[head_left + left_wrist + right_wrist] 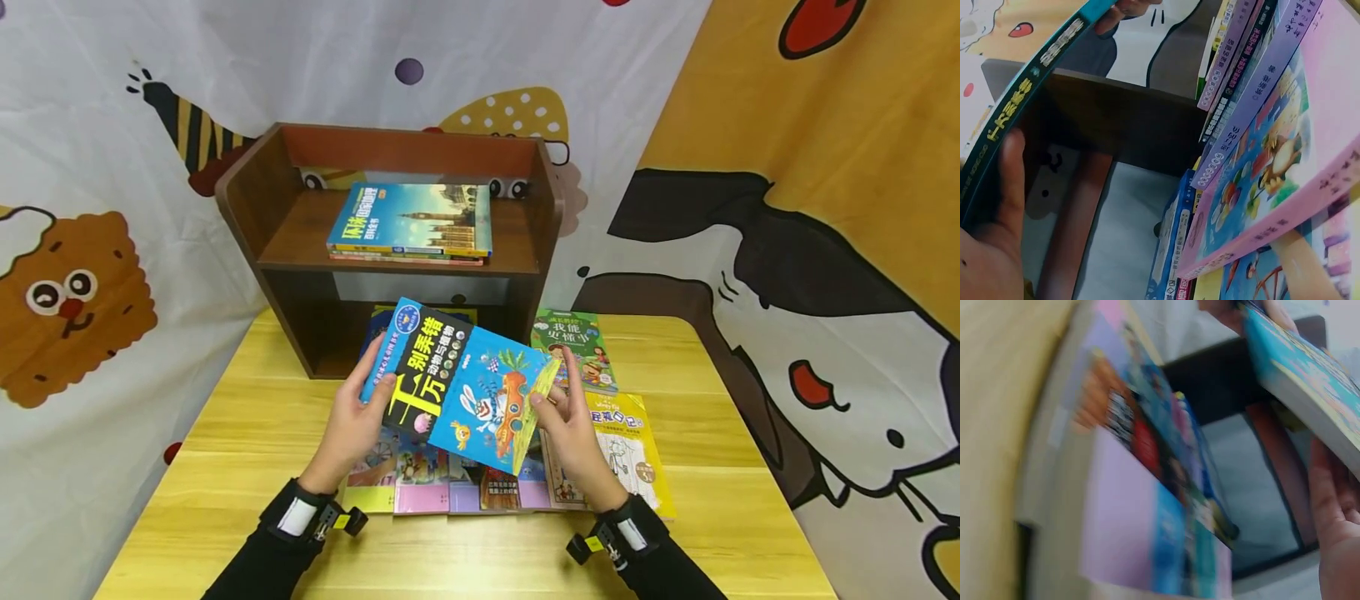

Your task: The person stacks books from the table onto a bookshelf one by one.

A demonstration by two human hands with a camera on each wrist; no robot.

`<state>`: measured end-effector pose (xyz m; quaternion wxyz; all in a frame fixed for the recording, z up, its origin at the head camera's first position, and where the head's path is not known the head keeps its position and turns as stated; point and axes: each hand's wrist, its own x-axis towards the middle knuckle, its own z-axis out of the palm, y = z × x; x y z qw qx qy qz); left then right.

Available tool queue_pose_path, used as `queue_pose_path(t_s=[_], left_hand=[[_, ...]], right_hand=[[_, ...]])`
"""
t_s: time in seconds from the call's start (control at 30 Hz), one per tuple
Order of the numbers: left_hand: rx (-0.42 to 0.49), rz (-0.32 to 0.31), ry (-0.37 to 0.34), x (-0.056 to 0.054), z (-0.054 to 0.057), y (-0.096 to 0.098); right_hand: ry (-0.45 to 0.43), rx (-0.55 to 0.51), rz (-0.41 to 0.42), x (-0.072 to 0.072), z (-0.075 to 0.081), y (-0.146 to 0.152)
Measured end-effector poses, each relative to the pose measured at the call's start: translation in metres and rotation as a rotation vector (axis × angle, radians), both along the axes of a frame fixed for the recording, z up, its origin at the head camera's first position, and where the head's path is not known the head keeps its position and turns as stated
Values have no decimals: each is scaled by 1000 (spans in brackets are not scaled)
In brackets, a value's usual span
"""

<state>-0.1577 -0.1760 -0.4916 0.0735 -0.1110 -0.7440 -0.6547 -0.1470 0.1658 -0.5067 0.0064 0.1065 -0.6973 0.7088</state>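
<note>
1. Right now, your blue book [465, 392] is held up between your two hands, in front of the shelf unit [551, 200] and over the row of books [420, 492] on the table [172, 500].
2. You grip it by both short ends: your left hand [356, 429] has its thumb on the cover, and your right hand [573, 433] pinches the opposite end.
3. Its long axis runs side to side, slanting so that the left end lies farther from you and the right end nearer. The illustrated cover faces up towards you.
4. I'd judge that slant to be the relation that matters most: the book is angled to the shelf front, with its left end and your left hand the closer to it.
5. Beyond it, the upper compartment bears a stack of books [412, 221]; the lower one is partly hidden behind your book.
6. From the head view you can't see the book's spine; the left wrist view shows it, dark with yellow lettering, and your left thumb [1010, 181] against it.
7. The right wrist view, though blurred, adds the pale page edges [1316, 412] and your right fingers beneath them. How high the book hangs over the row, I can't tell.
</note>
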Motion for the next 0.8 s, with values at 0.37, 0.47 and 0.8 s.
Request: queue_pose_path(t_s=[0.37,0.47,0.8], left_hand=[[-19,135,-81,-4,-12,-4],[-79,146,-147,-5,-17,-8],[-206,198,-352,-32,-28,-27]], right_hand=[[-229,4,81,10,-18,-27],[-263,28,88,3,-20,-29],[-375,139,131,-44,-11,-41]])
